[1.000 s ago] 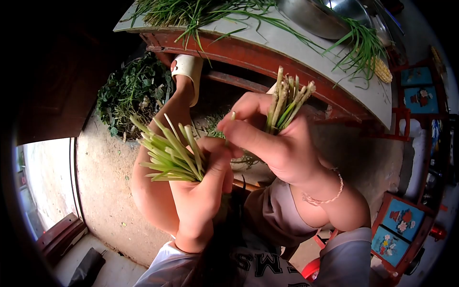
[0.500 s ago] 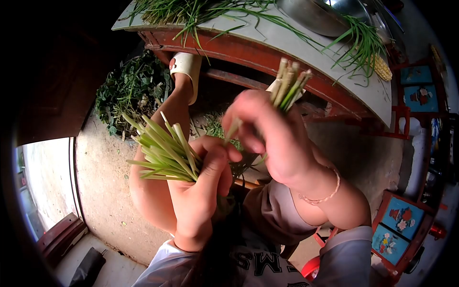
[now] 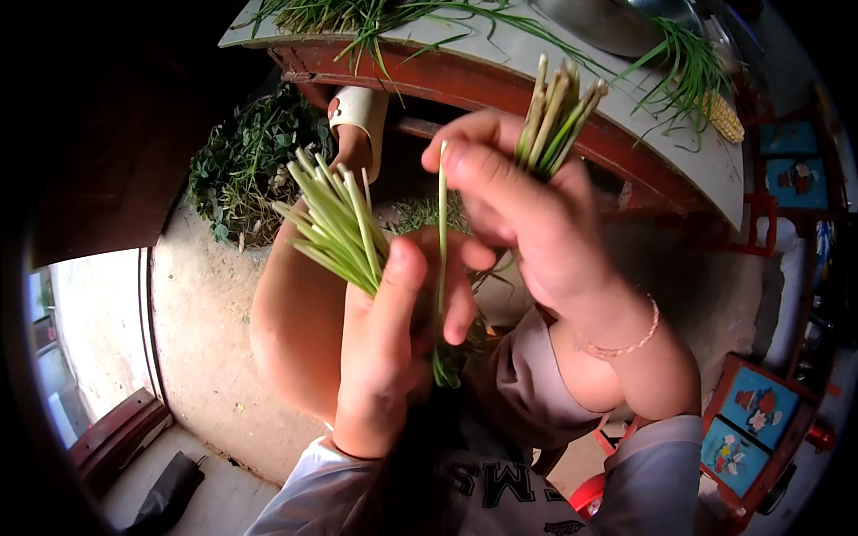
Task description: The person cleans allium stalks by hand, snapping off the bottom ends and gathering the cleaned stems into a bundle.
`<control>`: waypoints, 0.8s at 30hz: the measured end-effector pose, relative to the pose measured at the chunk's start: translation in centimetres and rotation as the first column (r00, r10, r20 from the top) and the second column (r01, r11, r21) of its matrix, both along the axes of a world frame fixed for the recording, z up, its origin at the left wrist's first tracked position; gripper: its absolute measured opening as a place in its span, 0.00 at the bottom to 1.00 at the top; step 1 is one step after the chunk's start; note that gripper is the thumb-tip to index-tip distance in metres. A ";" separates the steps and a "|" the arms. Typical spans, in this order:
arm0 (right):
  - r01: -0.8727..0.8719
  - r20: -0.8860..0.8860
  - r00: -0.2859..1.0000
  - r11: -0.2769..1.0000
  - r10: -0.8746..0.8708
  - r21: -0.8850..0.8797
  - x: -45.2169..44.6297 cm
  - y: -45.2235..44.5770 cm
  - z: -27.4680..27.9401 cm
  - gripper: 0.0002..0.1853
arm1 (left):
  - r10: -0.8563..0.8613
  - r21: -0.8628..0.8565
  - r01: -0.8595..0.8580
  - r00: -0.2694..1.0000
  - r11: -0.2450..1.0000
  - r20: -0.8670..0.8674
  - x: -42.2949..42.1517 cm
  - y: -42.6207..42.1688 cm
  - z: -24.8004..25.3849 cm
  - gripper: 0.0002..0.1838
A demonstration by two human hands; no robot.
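My left hand (image 3: 384, 335) is closed round a bunch of pale-green chive stems (image 3: 335, 223), their white ends fanned up and to the left. In my right hand (image 3: 536, 196) sits a second bunch of chives (image 3: 559, 116), with brownish, untrimmed ends pointing up. The thumb and forefinger of that hand pinch the white tip of a single chive stalk (image 3: 442, 214), which hangs straight down past the left fingers. Its lower green end shows near my lap. The lower parts of both bunches are mostly hidden by my hands.
A red-edged table (image 3: 447, 85) stands in front, with loose green chives (image 3: 357, 22), a metal bowl (image 3: 608, 27) and a corn cob (image 3: 726, 118) on it. Leafy greens (image 3: 255, 170) heap on the floor at left. Blue painted cabinet panels (image 3: 746, 406) are at right.
My right hand has moved up, and the single stalk now hangs out long and straight from its pinch. My left fingers have loosened somewhat around their bunch. The view has shifted slightly.
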State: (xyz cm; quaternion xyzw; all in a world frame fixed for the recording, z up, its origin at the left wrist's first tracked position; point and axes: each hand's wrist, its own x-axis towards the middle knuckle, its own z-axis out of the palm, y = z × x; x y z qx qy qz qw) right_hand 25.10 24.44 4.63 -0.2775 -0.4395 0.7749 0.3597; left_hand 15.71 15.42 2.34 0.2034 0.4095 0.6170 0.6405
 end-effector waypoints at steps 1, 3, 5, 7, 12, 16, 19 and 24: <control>0.002 -0.001 1.000 1.000 -0.002 -0.009 0.0 0.1 0.2 0.06 | -0.054 -0.029 0.054 0.999 0.998 -0.004 -0.1 0.0 0.0 0.29; 0.009 -0.003 1.000 1.000 -0.009 -0.022 0.1 0.1 0.4 0.06 | -0.095 -0.015 0.096 0.994 0.995 0.056 -0.3 -0.1 0.0 0.29; -0.003 0.061 0.998 1.000 0.002 0.026 0.1 0.1 0.3 0.07 | -0.134 0.004 0.135 0.984 0.991 0.116 -0.1 -0.2 0.0 0.30; 0.026 0.074 0.997 0.999 -0.028 0.030 0.1 0.1 0.5 0.07 | -0.154 0.043 0.149 0.973 0.988 0.170 0.3 -0.3 0.0 0.23; 0.098 0.163 0.980 0.987 -0.118 0.131 -0.3 -0.2 0.2 0.12 | -0.135 -0.022 0.138 0.987 0.990 0.085 0.3 0.1 -0.3 0.13; 0.318 0.038 0.942 0.920 -0.335 0.227 1.0 1.0 0.6 0.18 | 0.034 0.068 -0.035 0.999 0.997 0.002 0.9 0.8 -1.1 0.13; 0.347 0.100 0.826 0.640 -0.555 0.685 1.0 3.0 -1.2 0.12 | 0.013 0.039 -0.015 0.998 0.999 0.060 2.0 0.8 -1.1 0.13; -0.714 0.370 0.217 0.112 -0.903 0.691 -1.1 2.7 -4.7 0.04 | 0.011 0.119 -0.004 0.998 0.993 -0.056 1.7 -0.9 1.8 0.07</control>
